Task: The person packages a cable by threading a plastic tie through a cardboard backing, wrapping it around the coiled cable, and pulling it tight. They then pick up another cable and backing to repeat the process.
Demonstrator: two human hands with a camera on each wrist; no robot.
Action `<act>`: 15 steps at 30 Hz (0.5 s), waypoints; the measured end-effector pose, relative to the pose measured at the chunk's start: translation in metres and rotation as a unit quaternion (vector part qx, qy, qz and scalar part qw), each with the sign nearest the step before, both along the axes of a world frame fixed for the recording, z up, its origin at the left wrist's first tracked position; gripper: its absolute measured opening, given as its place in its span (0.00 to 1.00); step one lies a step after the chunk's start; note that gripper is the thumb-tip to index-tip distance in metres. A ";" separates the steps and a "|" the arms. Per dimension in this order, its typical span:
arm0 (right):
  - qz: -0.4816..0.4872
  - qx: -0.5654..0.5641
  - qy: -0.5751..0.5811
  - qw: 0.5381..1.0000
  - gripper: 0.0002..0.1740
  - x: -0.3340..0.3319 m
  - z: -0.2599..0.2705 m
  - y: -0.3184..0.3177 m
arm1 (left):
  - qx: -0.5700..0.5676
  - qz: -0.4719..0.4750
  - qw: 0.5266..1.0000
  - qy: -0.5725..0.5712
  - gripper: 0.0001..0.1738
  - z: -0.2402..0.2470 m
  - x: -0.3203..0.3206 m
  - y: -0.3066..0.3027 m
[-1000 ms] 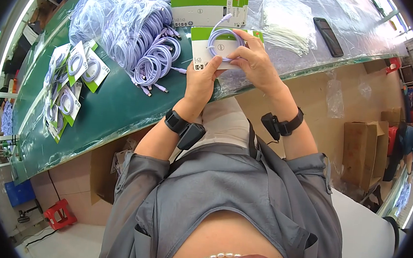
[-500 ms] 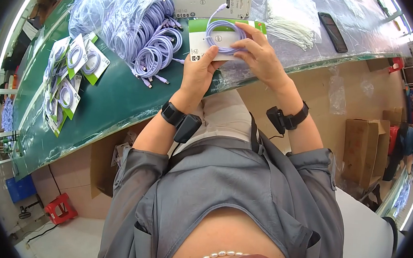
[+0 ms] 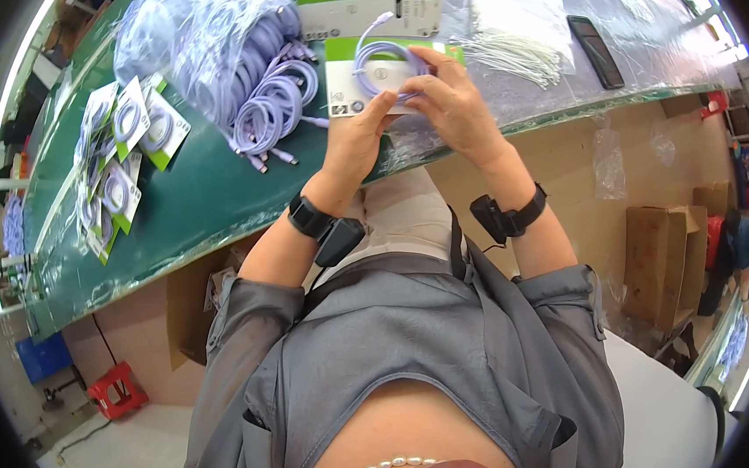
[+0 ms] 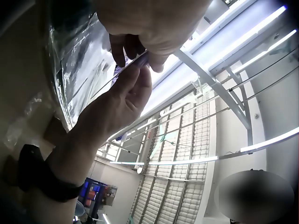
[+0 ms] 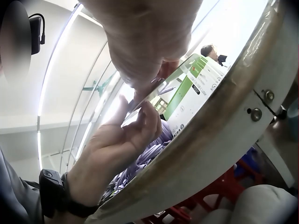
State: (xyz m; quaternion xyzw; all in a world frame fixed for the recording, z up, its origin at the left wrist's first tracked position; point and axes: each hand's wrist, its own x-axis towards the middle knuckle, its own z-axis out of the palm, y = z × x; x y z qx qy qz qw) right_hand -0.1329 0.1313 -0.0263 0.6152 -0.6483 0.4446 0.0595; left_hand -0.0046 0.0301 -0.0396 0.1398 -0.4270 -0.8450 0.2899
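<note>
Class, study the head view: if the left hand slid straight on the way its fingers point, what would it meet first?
The backing card that the left hand pinches; past it, probably the stack of green-and-white cards, though depth is unclear.

A white card (image 3: pixel 350 91) with a green band along its far edge and small printed marks at its near left corner is held face up, just above the table's near edge. The left hand (image 3: pixel 352 144) pinches its near edge, thumb on top. A lilac cable (image 3: pixel 386 63) lies on the card's face, wound into a flat round coil of several turns. One end, tipped with a pale plug, sticks out past the card's far edge. The right hand (image 3: pixel 455 108) pinches the coil's right side against the card; the wrist views show the card only edge-on
</note>
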 end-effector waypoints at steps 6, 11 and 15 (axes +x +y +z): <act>0.003 -0.043 -0.012 0.999 0.13 -0.011 -0.005 -0.001 | -0.106 0.066 0.992 -0.002 0.24 -0.012 -0.019 -0.003; -0.174 -0.041 -0.030 0.983 0.11 -0.079 -0.015 0.032 | -0.048 0.036 0.998 -0.024 0.25 -0.010 -0.023 -0.010; -0.259 0.054 0.097 0.959 0.08 -0.117 -0.014 0.070 | -0.018 0.023 0.999 -0.018 0.20 0.001 -0.028 -0.011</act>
